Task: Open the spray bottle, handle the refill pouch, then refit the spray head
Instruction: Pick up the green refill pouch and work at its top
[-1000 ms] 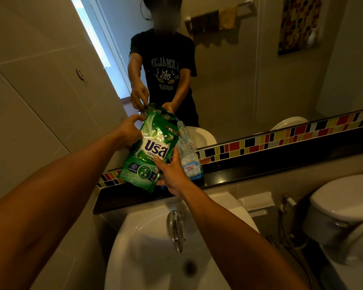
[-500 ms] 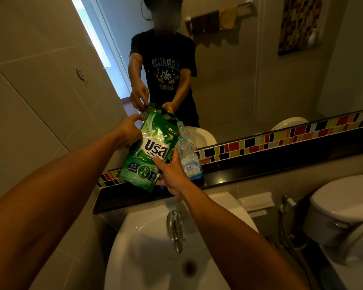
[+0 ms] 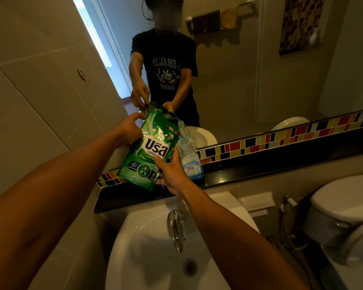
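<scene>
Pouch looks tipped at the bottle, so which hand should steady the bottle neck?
Probably right: the right hand sits at the pouch's lower edge, beside the bottle; the left hand holds the pouch's top, farther away.

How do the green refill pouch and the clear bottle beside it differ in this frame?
The green refill pouch is opaque, flat and soft; the clear bottle is see-through and rigid. The pouch is held tilted in the air by the left hand at its top and the right hand at its lower edge; the bottle stands upright on the dark ledge. The pouch looks wider than the bottle. Both carry printed labels.
</scene>
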### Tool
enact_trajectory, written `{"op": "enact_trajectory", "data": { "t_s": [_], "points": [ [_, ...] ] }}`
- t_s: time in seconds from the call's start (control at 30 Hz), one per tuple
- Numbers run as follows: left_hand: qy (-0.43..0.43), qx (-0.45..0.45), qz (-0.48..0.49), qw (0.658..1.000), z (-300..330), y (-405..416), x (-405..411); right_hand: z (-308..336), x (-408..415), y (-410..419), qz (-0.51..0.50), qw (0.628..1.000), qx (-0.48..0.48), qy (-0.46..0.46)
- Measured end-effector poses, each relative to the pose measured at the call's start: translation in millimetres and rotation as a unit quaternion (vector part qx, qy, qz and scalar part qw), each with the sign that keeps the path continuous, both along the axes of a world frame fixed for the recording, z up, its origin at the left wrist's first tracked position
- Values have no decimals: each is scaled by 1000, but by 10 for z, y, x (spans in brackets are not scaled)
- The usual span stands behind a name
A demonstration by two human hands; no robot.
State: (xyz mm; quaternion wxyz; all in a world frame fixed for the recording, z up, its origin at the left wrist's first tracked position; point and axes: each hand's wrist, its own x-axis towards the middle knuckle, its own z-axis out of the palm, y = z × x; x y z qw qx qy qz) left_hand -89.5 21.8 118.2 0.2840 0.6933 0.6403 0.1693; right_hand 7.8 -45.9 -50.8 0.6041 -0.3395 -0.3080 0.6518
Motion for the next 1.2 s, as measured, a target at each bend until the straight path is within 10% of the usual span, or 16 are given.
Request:
{"op": "enact_trajectory", "data": {
  "t_s": [1.2],
  "points": [
    [-167, 81, 41, 982, -959, -54, -135, -370, 247, 54, -67, 988, 7, -138]
  ]
}}
